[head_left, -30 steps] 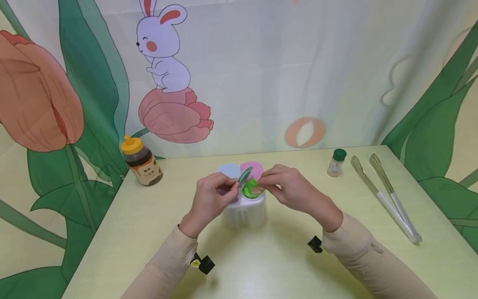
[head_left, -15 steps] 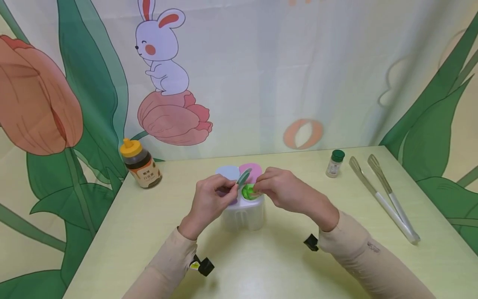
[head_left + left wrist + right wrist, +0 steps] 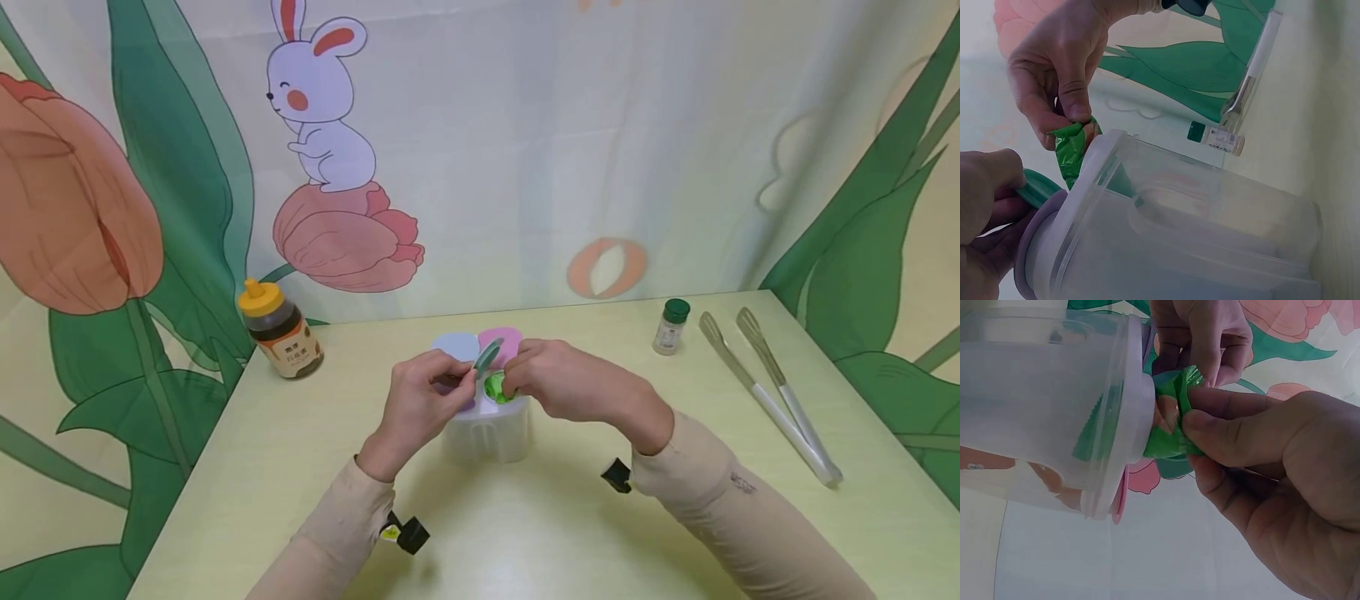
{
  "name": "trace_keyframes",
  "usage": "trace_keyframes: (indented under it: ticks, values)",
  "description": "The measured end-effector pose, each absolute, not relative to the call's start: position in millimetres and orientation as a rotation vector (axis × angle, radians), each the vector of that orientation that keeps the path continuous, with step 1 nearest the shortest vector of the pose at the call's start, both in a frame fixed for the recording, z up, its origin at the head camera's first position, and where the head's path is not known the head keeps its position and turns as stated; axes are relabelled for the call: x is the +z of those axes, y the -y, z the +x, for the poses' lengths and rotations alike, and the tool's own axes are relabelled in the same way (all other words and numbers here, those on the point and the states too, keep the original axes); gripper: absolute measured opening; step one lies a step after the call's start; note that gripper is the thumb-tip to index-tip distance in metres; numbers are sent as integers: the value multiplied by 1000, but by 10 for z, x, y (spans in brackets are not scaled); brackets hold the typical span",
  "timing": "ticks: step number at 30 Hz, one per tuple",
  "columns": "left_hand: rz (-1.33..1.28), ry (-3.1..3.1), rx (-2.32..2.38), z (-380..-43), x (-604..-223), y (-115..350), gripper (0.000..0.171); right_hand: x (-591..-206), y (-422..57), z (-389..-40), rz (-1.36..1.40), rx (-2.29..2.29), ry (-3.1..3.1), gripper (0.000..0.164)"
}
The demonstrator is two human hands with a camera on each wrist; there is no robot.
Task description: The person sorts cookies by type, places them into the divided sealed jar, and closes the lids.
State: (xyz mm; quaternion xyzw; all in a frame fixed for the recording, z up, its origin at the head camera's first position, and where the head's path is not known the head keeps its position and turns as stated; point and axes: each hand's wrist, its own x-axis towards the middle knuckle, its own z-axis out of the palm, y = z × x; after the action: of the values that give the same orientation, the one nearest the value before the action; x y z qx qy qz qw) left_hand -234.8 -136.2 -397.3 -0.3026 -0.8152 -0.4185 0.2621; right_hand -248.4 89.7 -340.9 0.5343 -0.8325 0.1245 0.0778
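My left hand [image 3: 427,387] pinches the raised green flap lid [image 3: 488,356] of a clear plastic storage box [image 3: 487,437] with a white top. Thumb and fingers of my right hand [image 3: 1272,444] grip the end of a crinkled green snack packet [image 3: 1169,434] at the uncovered round opening. Part of that packet sits inside the opening and shows green through the box wall in the right wrist view; the rest sticks out. Pale blue [image 3: 455,344] and pink [image 3: 499,343] lids lie flat on the same top, and a purple lid [image 3: 1025,253] is partly behind my left fingers.
A honey bottle [image 3: 285,333] with a yellow cap stands at the back left of the table [image 3: 322,467]. Toward the right are a small green-capped shaker [image 3: 671,327] and metal tongs [image 3: 772,396]. A printed curtain [image 3: 510,150] hangs behind the table.
My right hand has moved a little left, closer over the opening, and its fingers are more bunched. Less of the green packet shows above the top. The left hand still holds the lid raised.
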Motion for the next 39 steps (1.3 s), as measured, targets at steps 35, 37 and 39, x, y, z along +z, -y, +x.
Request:
trace_keyframes:
  ticks: [35, 37, 39]
  values:
    - [-825, 2188, -1150, -2336, -3950, 1343, 6, -3676, -864, -2618, 1527, 619, 2492, 11]
    - [-821, 2193, -1156, -2331, -3941, 1361, 4, -3684, -868, -2633, 1515, 676, 2480, 10]
    - [-831, 2204, -1155, -2327, -3943, 1372, 2, -3704, -876, -2642, 1506, 710, 2472, 8]
